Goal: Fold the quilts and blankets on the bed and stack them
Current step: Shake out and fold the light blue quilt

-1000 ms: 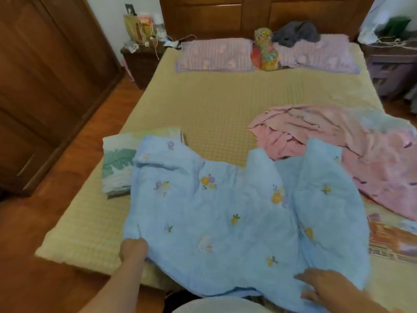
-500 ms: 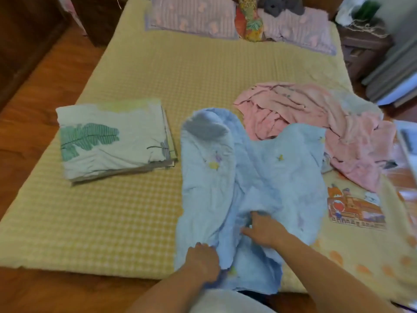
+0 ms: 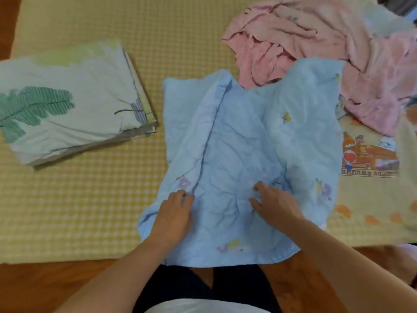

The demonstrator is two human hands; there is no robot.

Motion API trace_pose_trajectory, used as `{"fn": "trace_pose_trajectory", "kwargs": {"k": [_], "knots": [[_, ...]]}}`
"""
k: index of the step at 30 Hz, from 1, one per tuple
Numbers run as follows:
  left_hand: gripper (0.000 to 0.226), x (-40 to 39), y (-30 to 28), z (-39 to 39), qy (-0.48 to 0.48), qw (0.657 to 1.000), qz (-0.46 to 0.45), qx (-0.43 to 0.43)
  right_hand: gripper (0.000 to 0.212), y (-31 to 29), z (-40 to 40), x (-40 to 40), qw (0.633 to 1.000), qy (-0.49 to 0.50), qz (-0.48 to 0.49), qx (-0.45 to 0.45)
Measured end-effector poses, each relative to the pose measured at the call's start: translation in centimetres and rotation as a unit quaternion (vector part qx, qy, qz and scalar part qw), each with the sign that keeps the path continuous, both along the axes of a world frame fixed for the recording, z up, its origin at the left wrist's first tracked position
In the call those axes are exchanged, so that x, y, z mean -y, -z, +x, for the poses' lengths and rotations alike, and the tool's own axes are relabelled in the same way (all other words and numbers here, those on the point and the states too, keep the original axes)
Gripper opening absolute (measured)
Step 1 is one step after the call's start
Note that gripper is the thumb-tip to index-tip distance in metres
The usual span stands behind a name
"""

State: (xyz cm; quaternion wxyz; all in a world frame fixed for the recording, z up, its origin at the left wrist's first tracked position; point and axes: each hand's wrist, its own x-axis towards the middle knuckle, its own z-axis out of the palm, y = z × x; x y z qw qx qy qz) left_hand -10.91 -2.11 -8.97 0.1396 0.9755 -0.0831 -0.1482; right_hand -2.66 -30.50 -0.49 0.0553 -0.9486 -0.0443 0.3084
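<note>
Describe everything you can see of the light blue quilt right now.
The light blue quilt looks soft, thin and wrinkled, with small yellow and purple flower prints. It lies partly folded on the yellow checked bed cover, its left side flapped inward along a long ridge, its near edge hanging over the bed edge. The far right corner overlaps the crumpled pink blanket. The left hand and right hand rest on its near part, fingers bent into the cloth. It lies apart from the folded leaf-print quilt.

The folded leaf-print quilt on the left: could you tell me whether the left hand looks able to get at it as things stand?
Probably yes. The left hand rests on the blue quilt, and only bare yellow mattress lies between it and the leaf-print quilt, with nothing on top.
</note>
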Motion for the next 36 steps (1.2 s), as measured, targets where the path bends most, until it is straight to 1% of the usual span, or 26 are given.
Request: {"fn": "trace_pose_trajectory", "kwargs": {"k": [2, 4, 6, 8, 9, 10, 11, 12, 13, 14, 15, 16, 17, 18, 19, 21, 22, 23, 24, 26, 27, 28, 30, 31, 33, 36], "knots": [[0.068, 2.0, 2.5, 2.7, 0.071, 0.996, 0.058, 0.019, 0.067, 2.3, 1.3, -1.1, 0.999, -0.008, -0.008, -0.044], [0.052, 2.4, 4.7, 5.0, 0.14, 0.979, 0.141, 0.035, 0.083, 5.2, 2.7, -1.3, 0.996, 0.036, -0.017, -0.083], [0.036, 1.8, 6.1, 6.9, 0.186, 0.959, 0.208, 0.047, 0.08, 7.9, 3.6, -0.1, 0.99, 0.092, -0.035, -0.105], [0.016, 0.6, 5.0, 8.1, 0.17, 0.96, 0.219, 0.033, 0.051, 9.0, 3.9, 2.1, 0.979, 0.142, -0.025, -0.148], [0.02, -0.1, 4.0, 8.3, 0.121, 0.974, 0.192, 0.027, 0.043, 8.7, 3.6, 3.3, 0.974, 0.155, -0.014, -0.167], [0.021, -1.1, 2.5, 8.5, 0.04, 0.988, 0.143, 0.034, 0.047, 8.6, 3.0, 4.5, 0.972, 0.162, 0.003, -0.168], [0.018, -2.1, 0.5, 8.5, -0.079, 0.992, 0.085, 0.056, 0.062, 8.3, 2.1, 5.8, 0.974, 0.161, 0.02, -0.158], [0.015, -3.8, -1.2, 8.3, -0.23, 0.969, 0.024, 0.086, 0.082, 7.5, 1.3, 6.7, 0.977, 0.158, 0.035, -0.141], [0.016, -5.7, -3.5, 7.9, -0.392, 0.913, -0.037, 0.111, 0.095, 6.6, 0.5, 7.4, 0.977, 0.157, 0.052, -0.135], [0.019, -7.5, -5.6, 7.4, -0.543, 0.822, -0.102, 0.141, 0.094, 5.5, 0.0, 7.7, 0.975, 0.161, 0.068, -0.139], [0.02, -9.7, -7.2, 6.6, -0.653, 0.713, -0.186, 0.172, 0.08, 4.1, -0.4, 7.9, 0.971, 0.172, 0.085, -0.146], [0.019, -11.9, -8.4, 5.5, -0.714, 0.607, -0.292, 0.192, 0.062, 2.8, -0.7, 7.9, 0.965, 0.186, 0.114, -0.146], [0.021, -13.8, -9.4, 4.4, -0.729, 0.517, -0.406, 0.192, 0.047, 1.6, -0.9, 7.8, 0.96, 0.195, 0.154, -0.132], [0.027, -15.6, -9.9, 3.2, -0.724, 0.455, -0.489, 0.172, 0.035, 0.4, -1.0, 7.5, 0.954, 0.196, 0.198, -0.108], [0.037, -17.3, -10.0, 1.8, -0.715, 0.432, -0.528, 0.151, 0.03, -0.9, -0.9, 7.1, 0.949, 0.188, 0.238, -0.087], [0.061, -18.2, -11.2, 0.0, -0.725, 0.437, -0.517, 0.127, 0.018, -3.7, -0.3, 5.8, 0.94, 0.15, 0.301, -0.058], [0.07, -18.3, -11.9, -0.6, -0.74, 0.448, -0.486, 0.124, 0.012, -5.1, 0.0, 4.9, 0.936, 0.124, 0.325, -0.053], [0.067, -18.3, -13.0, -1.1, -0.749, 0.465, -0.452, 0.136, 0.014, -6.6, 0.3, 3.9, 0.934, 0.095, 0.341, -0.052], [0.054, -18.4, -13.9, -1.5, -0.755, 0.466, -0.437, 0.148, 0.022, -8.2, 0.5, 2.8, 0.929, 0.077, 0.358, -0.047], [0.033, -20.5, -14.3, -2.1, -0.736, 0.447, -0.481, 0.164, 0.029, -10.8, 0.7, 0.4, 0.925, 0.053, 0.375, -0.036], [0.03, -21.9, -14.4, -2.2, -0.715, 0.448, -0.514, 0.156, 0.026, -11.7, 0.9, -0.9, 0.927, 0.038, 0.371, -0.032], [0.035, -23.0, -14.4, -2.2, -0.695, 0.441, -0.55, 0.143, 0.024, -12.8, 1.0, -2.5, 0.928, 0.027, 0.369, -0.034], [0.046, -24.3, -15.4, -1.9, -0.646, 0.448, -0.61, 0.104, 0.021, -14.2, 1.1, -6.3, 0.93, 0.003, 0.365, -0.043], [0.046, -24.0, -16.1, -1.7, -0.614, 0.461, -0.637, 0.063, 0.02, -14.7, 1.0, -8.6, 0.933, -0.014, 0.356, -0.042], [0.041, -22.1, -18.0, -1.6, -0.557, 0.521, -0.647, -0.016, 0.015, -15.2, 0.3, -13.7, 0.942, -0.055, 0.33, -0.038], [0.043, -19.4, -19.0, -2.3, -0.498, 0.616, -0.607, -0.063, 0.01, -14.4, -1.6, -21.3, 0.942, -0.104, 0.314, -0.051]]}}
